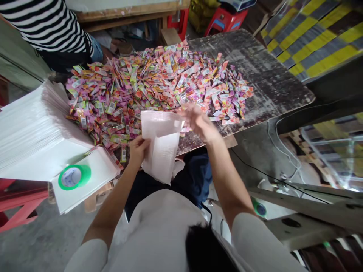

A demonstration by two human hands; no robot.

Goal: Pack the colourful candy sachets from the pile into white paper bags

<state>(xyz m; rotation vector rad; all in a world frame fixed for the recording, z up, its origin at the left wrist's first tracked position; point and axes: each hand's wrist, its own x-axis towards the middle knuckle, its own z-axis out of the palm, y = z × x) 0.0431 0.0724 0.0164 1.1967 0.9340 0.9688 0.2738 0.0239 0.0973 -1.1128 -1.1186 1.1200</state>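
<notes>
A whitish plastic bag (pixel 161 151) hangs over the table's near edge, its upper end toward the heap. My left hand (pixel 138 150) grips the bag's left side between thumb and fingers. At the bag's upper right corner is my right hand (pixel 198 122), smeared by motion; whether its fingers hold anything is unclear. Just beyond both hands, a wide heap of small colourful packets (pixel 153 83), pink, orange, purple and green, covers much of the dark worn table (pixel 269 79).
A large stack of white sheets or bags (pixel 36 132) stands at the left, with a green tape roll (pixel 70 176) on white sheets. A person in a striped shirt (pixel 53 26) is at the upper left. Yellow-and-grey packs (pixel 314 37) lie right. A red stool (pixel 227 20) stands behind.
</notes>
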